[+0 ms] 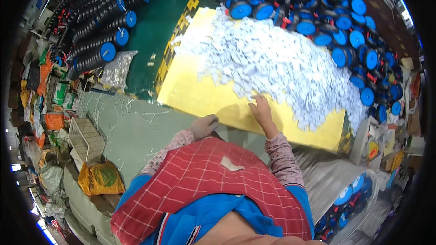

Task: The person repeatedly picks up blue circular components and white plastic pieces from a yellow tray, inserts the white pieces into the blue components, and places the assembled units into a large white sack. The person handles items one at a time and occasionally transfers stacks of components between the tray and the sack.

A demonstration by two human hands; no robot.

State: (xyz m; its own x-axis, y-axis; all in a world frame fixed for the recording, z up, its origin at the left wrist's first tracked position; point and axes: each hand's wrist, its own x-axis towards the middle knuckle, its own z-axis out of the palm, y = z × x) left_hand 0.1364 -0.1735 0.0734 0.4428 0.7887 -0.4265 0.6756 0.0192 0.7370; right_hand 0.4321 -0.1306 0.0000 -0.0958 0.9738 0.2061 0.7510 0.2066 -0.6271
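- right hand (262,109) flat, fingers spread, on the edge of the heap of small pale-blue plastic pieces (277,63); grips nothing.
- left hand (203,126), grey-gloved, loosely curled on the yellow board surface (195,91); hold unclear.
- risk: a broad sweep could push pieces off the board's near edge.

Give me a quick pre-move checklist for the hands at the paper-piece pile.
1. Right hand at the edge of the pile of pale paper pieces: ok.
2. Left hand, gloved, at the near edge of the yellow sheet: ok.
3. Either hand gripping a piece: cannot tell.
4. Bare yellow sheet between the hands: ok.
5. Blue-hubbed wheels crowd the pile's far side, some touching it: not ok.
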